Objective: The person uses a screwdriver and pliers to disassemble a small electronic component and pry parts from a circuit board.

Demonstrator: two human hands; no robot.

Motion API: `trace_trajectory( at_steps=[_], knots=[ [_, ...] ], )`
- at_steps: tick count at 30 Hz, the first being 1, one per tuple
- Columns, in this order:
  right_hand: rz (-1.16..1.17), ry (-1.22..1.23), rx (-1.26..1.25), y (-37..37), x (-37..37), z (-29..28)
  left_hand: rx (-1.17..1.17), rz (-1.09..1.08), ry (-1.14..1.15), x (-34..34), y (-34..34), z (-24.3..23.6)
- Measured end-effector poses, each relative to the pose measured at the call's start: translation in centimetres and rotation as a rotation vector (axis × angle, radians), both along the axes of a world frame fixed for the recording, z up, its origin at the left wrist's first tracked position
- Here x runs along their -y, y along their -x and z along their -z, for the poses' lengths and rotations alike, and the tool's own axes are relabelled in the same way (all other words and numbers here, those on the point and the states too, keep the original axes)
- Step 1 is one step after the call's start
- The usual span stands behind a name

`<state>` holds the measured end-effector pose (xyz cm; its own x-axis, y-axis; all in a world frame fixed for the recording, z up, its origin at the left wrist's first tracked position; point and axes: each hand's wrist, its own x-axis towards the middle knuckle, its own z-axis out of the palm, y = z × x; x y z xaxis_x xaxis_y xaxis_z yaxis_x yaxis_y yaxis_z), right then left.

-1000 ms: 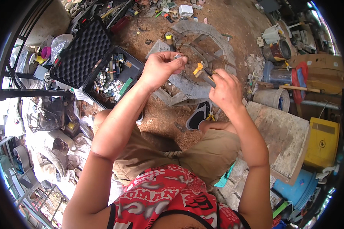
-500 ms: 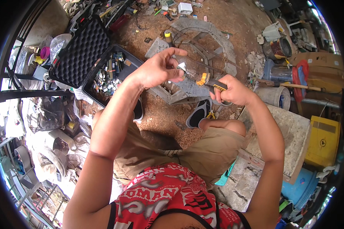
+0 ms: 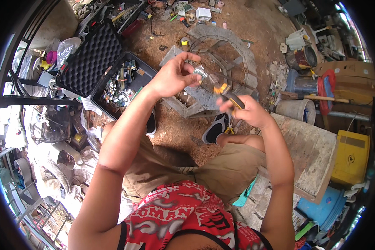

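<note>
Over on our right we've got a yellow box (image 3: 349,162) beside a weathered board (image 3: 306,143), a blue tub (image 3: 323,204) nearer us! Up we go: pale bucket (image 3: 293,109), wooden handle (image 3: 310,96) crossing red plastic (image 3: 330,80). Far left, we spot a magenta container (image 3: 51,57); up top, a white box (image 3: 203,14)!

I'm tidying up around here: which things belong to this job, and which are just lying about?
In use:
- small silver-green piece, left hand
- yellow-and-black handheld tool, right hand

Seemingly just lying about:
- white rectangular box
- yellow boxy casing
</note>
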<state>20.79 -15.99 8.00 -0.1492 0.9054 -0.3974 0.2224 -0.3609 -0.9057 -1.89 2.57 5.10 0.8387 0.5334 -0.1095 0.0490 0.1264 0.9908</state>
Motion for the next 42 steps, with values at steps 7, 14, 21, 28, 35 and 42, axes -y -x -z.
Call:
trace_trajectory(
  at_steps=[7, 14, 21, 28, 35, 42],
  knots=[
    [0.128, -0.479, 0.969, 2.7, 0.8, -1.4, 0.139, -0.099, 0.179, 0.1, -1.3, 0.7],
    [0.090, -0.534, 1.059, 3.3, 0.3, -1.0, 0.110, -0.103, 0.116, 0.7, -1.2, 0.9],
    [0.177, -0.341, 0.698, 3.6, 0.4, -1.7, 0.140, -0.135, 0.058, 0.6, -1.4, 1.0],
    [0.190, -0.356, 0.766, 4.1, -0.1, -1.9, 0.073, -0.162, -0.108, 1.0, -1.6, 1.1],
    [0.136, -0.580, 1.211, 3.5, 0.1, -1.2, -0.063, -0.137, -0.044, 1.0, -1.2, 0.3],
    [0.079, -0.697, 1.379, 3.3, 0.0, -1.9, -0.093, -0.027, 0.318, 0.4, -0.6, -1.3]
  ],
)
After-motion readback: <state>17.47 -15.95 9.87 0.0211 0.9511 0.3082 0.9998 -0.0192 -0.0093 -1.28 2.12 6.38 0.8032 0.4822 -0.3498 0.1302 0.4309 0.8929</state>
